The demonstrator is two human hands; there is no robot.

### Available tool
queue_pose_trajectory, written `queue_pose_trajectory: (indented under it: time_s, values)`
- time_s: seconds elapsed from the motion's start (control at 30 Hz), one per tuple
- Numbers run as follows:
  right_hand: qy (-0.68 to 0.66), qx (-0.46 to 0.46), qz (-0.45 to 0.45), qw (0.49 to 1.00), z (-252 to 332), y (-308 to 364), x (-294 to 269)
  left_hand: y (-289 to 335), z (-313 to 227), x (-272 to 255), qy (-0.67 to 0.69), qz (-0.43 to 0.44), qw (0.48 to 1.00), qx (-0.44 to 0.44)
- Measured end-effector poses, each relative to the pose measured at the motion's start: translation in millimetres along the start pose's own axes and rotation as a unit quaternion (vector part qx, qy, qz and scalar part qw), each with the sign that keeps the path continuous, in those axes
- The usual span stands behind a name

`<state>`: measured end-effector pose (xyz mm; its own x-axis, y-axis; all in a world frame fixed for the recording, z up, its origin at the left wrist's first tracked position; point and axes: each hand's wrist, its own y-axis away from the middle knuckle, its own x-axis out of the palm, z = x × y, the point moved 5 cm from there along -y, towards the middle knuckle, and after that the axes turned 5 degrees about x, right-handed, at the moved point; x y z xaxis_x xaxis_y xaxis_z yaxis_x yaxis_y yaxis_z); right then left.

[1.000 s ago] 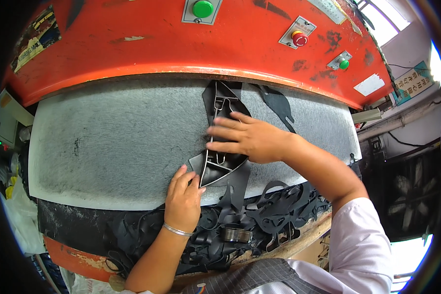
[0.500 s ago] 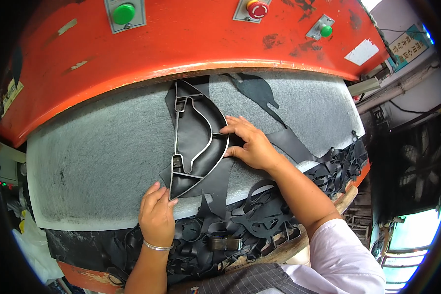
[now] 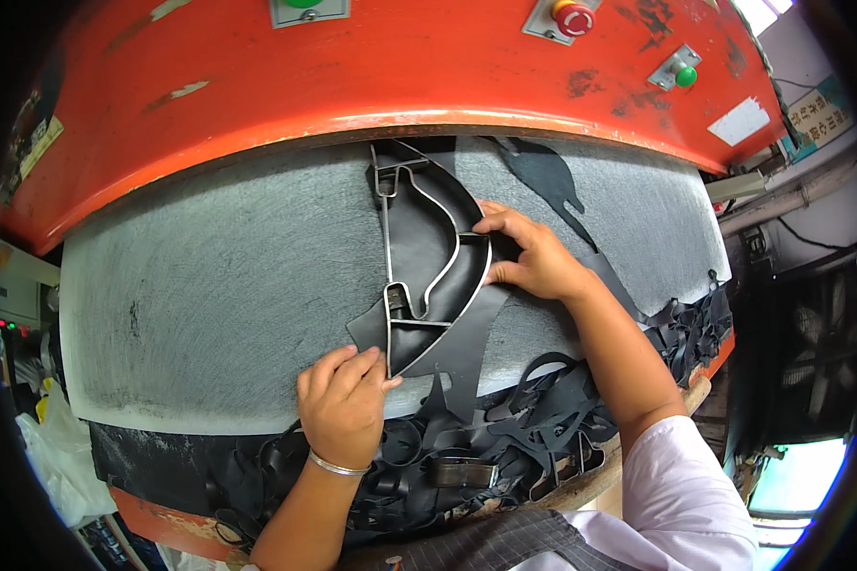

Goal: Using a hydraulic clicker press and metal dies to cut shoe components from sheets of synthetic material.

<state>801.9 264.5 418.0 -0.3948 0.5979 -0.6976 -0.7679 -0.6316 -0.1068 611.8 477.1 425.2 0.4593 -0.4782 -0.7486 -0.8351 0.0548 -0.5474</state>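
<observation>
A bow-shaped metal cutting die with a straight left side and curved right side stands on a black leather sheet. The sheet shows past its lower end and right side. At the near pointed tip, my left hand pinches the die between thumb and fingers. My right hand grips the curved edge around its middle, fingertips over the rim and thumb lower down against it. Beneath both lies a worn grey cutting board. The die's far tip reaches close under the red machine front.
The red press front spans the far side, carrying a red button and green button. A cut leather scrap lies far right. Many offcuts heap along the near edge, with a small metal die among them.
The whole view has shifted, placing the scene further right. The die has turned slightly, its near tip going right with my left hand. More leather shows beside its lower left end.
</observation>
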Motion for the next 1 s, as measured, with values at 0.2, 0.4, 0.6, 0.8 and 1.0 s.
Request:
queue_pose_trajectory:
  time_s: [0.2, 0.4, 0.6, 0.8, 1.0]
  values:
    - [0.025, -0.009, -0.040, 0.999, -9, 8, 2, 1, -2, 5, 0.010, -0.008, 1.000, -0.007]
    - [0.037, -0.021, -0.088, 0.995, 2, 30, 9, 11, 0, 4, 0.018, -0.006, 1.000, -0.009]
    - [0.025, 0.016, -0.095, 0.995, 17, 21, 16, 4, 12, -8, 0.001, 0.023, 1.000, 0.011]
    - [0.008, 0.011, -0.089, 0.996, 30, 11, 22, 3, 25, -24, 0.013, 0.043, 0.998, -0.045]
    - [-0.183, 0.044, -0.106, 0.976, 36, 0, 7, 4, 40, -46, -0.024, 0.059, 0.995, -0.080]
